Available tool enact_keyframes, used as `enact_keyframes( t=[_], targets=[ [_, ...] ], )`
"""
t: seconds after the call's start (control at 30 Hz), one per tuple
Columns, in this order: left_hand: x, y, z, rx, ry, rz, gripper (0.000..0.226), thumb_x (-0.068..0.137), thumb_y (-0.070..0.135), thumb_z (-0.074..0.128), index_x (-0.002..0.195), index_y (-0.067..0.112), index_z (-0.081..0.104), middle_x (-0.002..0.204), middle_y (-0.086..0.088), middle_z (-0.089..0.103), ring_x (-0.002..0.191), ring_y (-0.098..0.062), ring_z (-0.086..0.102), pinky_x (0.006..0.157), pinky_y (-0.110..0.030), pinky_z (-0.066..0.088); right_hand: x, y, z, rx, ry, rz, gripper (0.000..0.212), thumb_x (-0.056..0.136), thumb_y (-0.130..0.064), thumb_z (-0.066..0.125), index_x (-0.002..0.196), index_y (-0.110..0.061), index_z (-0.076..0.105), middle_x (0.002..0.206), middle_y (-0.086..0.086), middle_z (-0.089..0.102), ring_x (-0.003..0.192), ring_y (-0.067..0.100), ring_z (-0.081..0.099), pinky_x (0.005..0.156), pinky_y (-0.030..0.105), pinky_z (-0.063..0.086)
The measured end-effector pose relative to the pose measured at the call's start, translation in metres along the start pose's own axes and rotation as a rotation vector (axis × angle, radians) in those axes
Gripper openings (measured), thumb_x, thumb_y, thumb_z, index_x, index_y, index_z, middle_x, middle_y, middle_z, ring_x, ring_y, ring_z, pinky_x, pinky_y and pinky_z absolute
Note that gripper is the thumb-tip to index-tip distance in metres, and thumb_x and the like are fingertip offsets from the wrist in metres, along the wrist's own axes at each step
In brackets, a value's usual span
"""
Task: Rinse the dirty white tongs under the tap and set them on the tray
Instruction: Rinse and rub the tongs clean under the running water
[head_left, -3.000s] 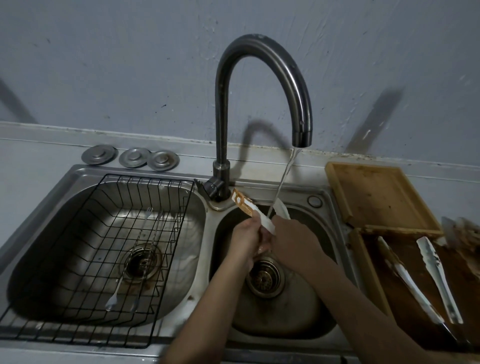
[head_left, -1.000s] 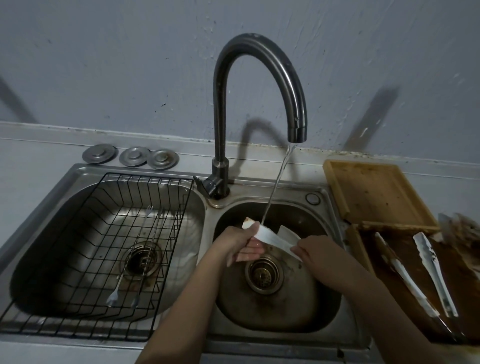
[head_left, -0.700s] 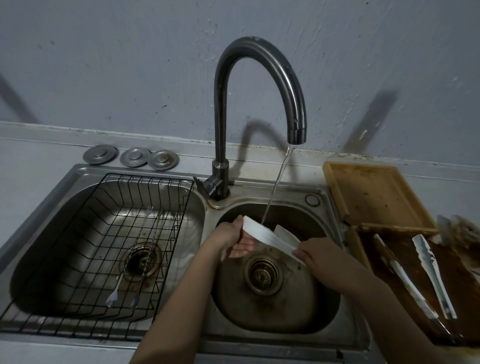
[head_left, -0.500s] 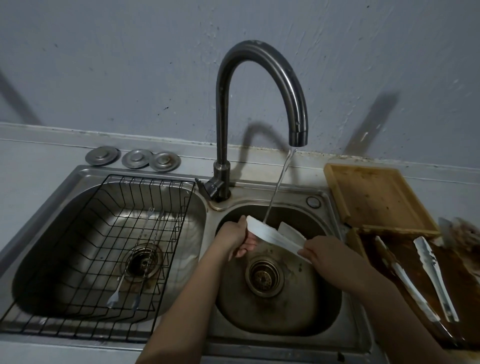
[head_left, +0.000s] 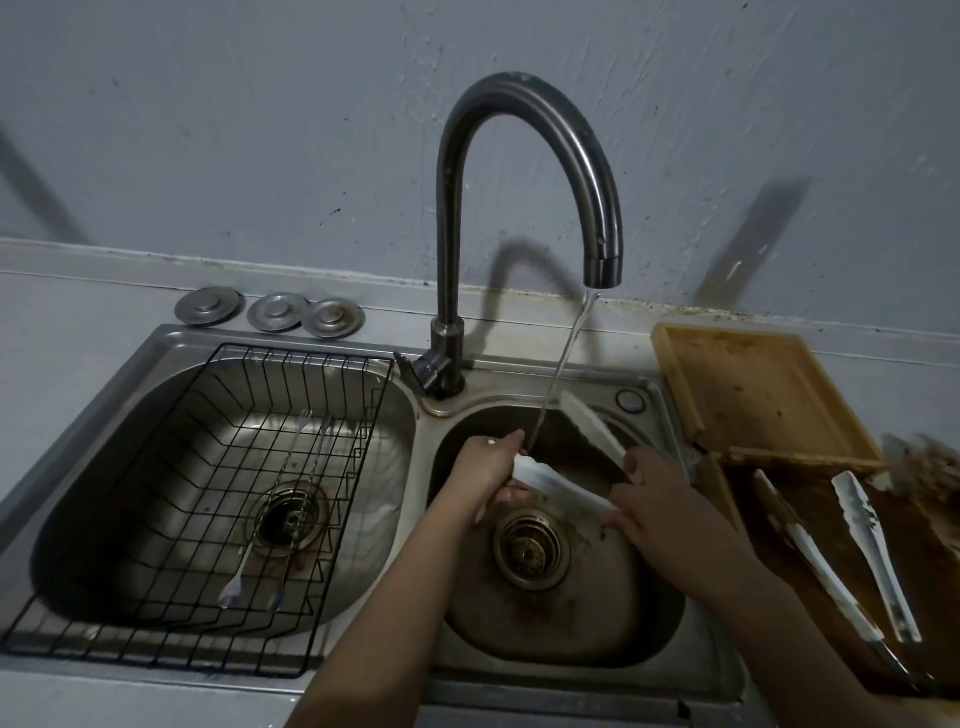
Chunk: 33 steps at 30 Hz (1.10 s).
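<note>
I hold the white tongs (head_left: 558, 484) over the right sink basin (head_left: 639, 629), spread wide into a V. My left hand (head_left: 488, 467) pinches the tip of the near arm. My right hand (head_left: 657, 501) grips the hinge end. The far arm (head_left: 592, 428) points up toward the back rim. A thin stream from the curved tap (head_left: 597, 218) lands on the near arm by my left fingers. The wooden tray (head_left: 722, 499) at the right holds another pair of white tongs (head_left: 872, 551).
A second wooden tray (head_left: 763, 395) lies behind the first, against the wall. The left basin holds a black wire rack (head_left: 218, 499) with two small forks (head_left: 244, 577) in it. Three metal drain covers (head_left: 275, 312) sit on the counter behind. The drain strainer (head_left: 530, 548) is below my hands.
The tongs have spread much wider, the far arm swinging up toward the back rim. My hands stayed under the stream, the left sliding along the near arm. The brown dirt seen earlier is gone.
</note>
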<state>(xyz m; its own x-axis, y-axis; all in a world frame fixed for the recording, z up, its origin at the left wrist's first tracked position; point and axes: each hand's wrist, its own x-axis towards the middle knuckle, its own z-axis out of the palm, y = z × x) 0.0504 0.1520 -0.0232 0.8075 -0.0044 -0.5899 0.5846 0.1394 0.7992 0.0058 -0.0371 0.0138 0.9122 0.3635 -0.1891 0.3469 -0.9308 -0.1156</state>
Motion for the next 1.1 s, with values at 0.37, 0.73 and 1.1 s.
enact_keyframes(
  t=[0.37, 0.73, 1.1],
  targets=[
    [-0.001, 0.009, 0.018, -0.469, -0.14, 0.092, 0.025, 0.101, 0.016, 0.034, 0.105, 0.003, 0.056, 0.099, -0.019, 0.064, 0.085, -0.028, 0.066, 0.073, -0.035, 0.059, -0.002, 0.008, -0.007, 0.395, 0.22, 0.432, 0.056, 0.071, -0.041, 0.075, 0.113, -0.017, 0.047, 0.106, 0.002, 0.057, 0.098, 0.019, 0.059, 0.085, 0.036, 0.053],
    [0.01, 0.008, 0.034, -0.327, 0.095, 0.293, 0.029, 0.081, -0.008, 0.055, 0.098, 0.01, 0.07, 0.082, -0.011, 0.07, 0.068, -0.021, 0.064, 0.061, -0.03, 0.051, 0.01, -0.002, 0.016, 0.594, 0.266, 0.472, 0.032, 0.075, -0.033, 0.075, 0.093, -0.012, 0.059, 0.086, -0.001, 0.054, 0.077, 0.014, 0.053, 0.071, 0.026, 0.049],
    [-0.008, 0.01, 0.039, 0.06, 0.215, 0.506, 0.03, 0.077, 0.001, 0.053, 0.1, 0.02, 0.059, 0.099, -0.002, 0.071, 0.093, -0.017, 0.07, 0.086, -0.044, 0.056, 0.022, -0.02, 0.043, 0.99, 0.337, 0.428, 0.054, 0.073, -0.011, 0.077, 0.043, -0.025, 0.034, 0.03, -0.011, 0.044, 0.034, -0.002, 0.045, 0.042, 0.01, 0.034]
  ],
)
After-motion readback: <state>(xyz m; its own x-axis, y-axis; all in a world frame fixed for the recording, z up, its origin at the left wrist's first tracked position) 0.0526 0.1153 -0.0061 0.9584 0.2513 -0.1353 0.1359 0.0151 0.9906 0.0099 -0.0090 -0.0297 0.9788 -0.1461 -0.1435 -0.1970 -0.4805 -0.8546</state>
